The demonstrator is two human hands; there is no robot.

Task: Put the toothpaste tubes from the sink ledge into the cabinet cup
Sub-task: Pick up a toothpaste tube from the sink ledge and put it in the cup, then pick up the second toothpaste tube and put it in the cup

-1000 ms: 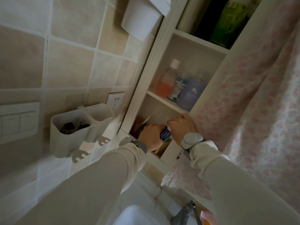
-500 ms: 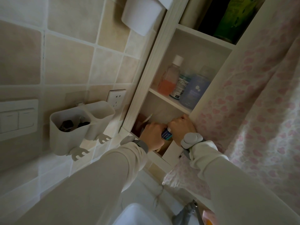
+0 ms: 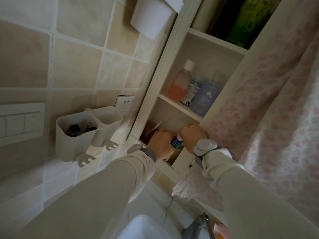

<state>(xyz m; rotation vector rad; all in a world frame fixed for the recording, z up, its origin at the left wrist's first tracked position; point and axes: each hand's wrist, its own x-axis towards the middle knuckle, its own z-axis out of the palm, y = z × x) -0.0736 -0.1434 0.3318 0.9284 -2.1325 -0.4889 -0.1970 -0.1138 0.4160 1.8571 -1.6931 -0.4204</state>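
A blue and white toothpaste tube (image 3: 176, 142) sits between my two hands inside the lowest cabinet shelf. My left hand (image 3: 161, 144) is closed around its body. The curled fingers of my right hand (image 3: 193, 136) touch its white cap end. Just left of my left hand stands a dark brownish cup (image 3: 146, 131), partly hidden, with a thin pale stick (image 3: 157, 125) leaning out of it. What lies behind my hands on the shelf is hidden.
Pink, teal and blue bottles (image 3: 179, 87) stand on the shelf above. A pink patterned curtain (image 3: 276, 109) hangs at the right. A white wall holder (image 3: 77, 135), a socket (image 3: 125, 104) and switches are on the tiled wall. The white sink (image 3: 143, 226) and tap (image 3: 198, 225) lie below.
My hands stay at the lowest shelf with the tube between them; only the view has shifted slightly.
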